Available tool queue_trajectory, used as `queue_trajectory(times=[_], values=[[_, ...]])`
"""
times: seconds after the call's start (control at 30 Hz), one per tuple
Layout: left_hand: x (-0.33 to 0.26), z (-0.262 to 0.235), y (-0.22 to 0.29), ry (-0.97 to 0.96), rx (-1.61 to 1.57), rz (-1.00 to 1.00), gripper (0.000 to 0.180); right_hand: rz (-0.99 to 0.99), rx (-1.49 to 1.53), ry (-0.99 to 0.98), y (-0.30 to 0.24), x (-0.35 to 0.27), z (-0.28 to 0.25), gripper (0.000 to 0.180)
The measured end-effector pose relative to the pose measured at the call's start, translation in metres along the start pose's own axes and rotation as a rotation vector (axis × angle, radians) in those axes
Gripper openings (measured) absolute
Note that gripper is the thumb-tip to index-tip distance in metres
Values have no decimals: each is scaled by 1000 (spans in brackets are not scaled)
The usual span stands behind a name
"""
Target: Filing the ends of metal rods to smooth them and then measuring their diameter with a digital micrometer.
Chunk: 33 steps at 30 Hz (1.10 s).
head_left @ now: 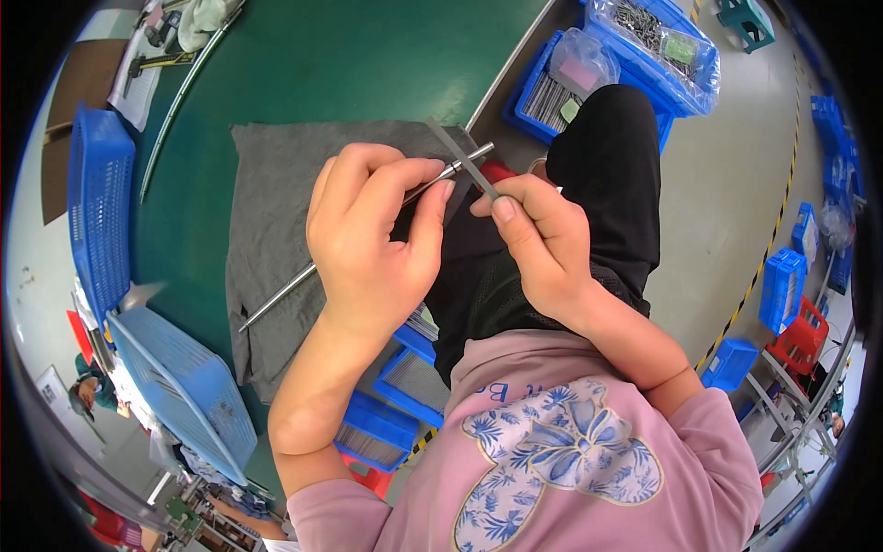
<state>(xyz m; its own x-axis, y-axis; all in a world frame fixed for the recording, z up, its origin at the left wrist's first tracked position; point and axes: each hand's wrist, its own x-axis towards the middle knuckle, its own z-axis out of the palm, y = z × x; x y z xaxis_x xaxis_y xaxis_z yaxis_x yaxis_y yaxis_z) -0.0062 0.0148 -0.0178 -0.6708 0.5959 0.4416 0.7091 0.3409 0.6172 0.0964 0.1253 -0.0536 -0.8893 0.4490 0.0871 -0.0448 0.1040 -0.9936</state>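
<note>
Wore a pink shirt (533, 354) at the near side. Had blue boxes (375, 416) close by, to the right of the left arm. Pinched a flat gray strip (450, 143) by its near right end in the grip of the right hand (547, 244). Pinched a thin silver rod (280, 296) near its far right end in the grip of the left hand (372, 221). Crossed the strip over the rod, but could not tell about any touching. Had the rod's near left end over a gray cloth (276, 202) on the green surface (359, 69). Saw a blue bin (648, 83) with metal bits (635, 26) at the far right.
</note>
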Motion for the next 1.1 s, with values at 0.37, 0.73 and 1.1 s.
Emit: queue_trajectory(times=[0.37, 0.73, 1.1], values=[[2, 1, 1, 5, -89, -60, 16, 15, -21, -5, 13, 2, 7, 6], [2, 3, -2, 30, -109, -8, 16, 77, -4, -15, 1, 4, 11, 6], [1, 6, 0, 18, -112, -18, 16, 99, -61, -26, 6, -1, 4, 5]])
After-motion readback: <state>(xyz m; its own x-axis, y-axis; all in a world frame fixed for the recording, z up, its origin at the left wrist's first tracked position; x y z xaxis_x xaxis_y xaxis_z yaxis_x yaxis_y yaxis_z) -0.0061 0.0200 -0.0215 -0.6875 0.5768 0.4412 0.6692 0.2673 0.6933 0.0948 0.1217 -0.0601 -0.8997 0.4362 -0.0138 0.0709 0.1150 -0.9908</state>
